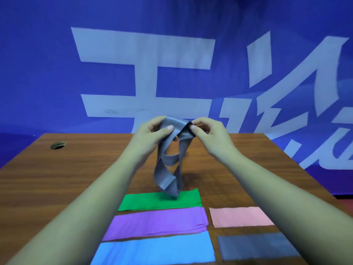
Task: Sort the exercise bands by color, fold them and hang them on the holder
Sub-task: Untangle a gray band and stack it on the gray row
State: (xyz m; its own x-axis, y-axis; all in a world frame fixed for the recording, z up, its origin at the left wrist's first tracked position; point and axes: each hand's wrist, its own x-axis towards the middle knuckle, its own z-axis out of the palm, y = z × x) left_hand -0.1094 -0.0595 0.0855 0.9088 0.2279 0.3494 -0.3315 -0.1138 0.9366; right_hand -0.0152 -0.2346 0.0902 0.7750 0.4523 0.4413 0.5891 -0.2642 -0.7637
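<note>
A grey exercise band (pixel 168 169) hangs twisted above the wooden table (pixel 80 169), its loops dangling down to just over the green band (pixel 160 202). My left hand (pixel 152 132) pinches its top left end and my right hand (pixel 206 131) pinches its top right end. Flat on the table near me lie the green band, a purple band (pixel 156 222) and a blue band (pixel 154 249) in a column. A pink band (pixel 240 217) and a dark grey band (pixel 257 245) lie to their right. No holder is in view.
A round cable hole (pixel 58 145) sits at the table's far left. A blue banner with large white characters (pixel 145 54) stands right behind the table's far edge. The table's right edge (pixel 298 165) runs diagonally close to my right arm.
</note>
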